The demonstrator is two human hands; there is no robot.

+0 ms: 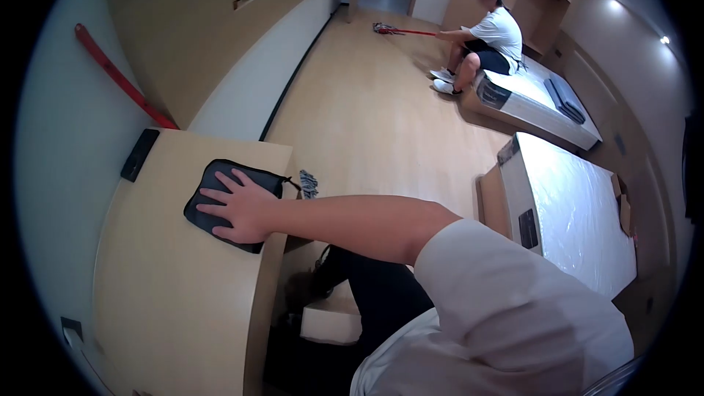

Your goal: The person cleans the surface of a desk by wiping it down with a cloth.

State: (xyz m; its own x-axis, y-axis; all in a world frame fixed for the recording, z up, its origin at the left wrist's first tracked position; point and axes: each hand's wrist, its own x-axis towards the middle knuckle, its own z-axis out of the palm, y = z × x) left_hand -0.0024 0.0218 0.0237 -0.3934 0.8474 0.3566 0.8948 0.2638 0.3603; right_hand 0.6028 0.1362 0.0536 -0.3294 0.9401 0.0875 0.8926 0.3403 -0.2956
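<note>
My right hand (246,210) lies palm down on a dark grey zippered pouch (260,178), its fingers spread apart. The pouch rests flat on a light wood surface (183,286), near its right edge, with a dark cord at its upper right corner. My right arm reaches across from the lower right, in a light short sleeve. My left hand does not show.
A black object (139,155) sits at the wood surface's far left corner. A long red strip (121,81) leans against the wall. A person (499,33) sits on a mattress, holding a red-handled mop (407,31). A plastic-wrapped mattress (572,205) lies right; a box (330,325) is below.
</note>
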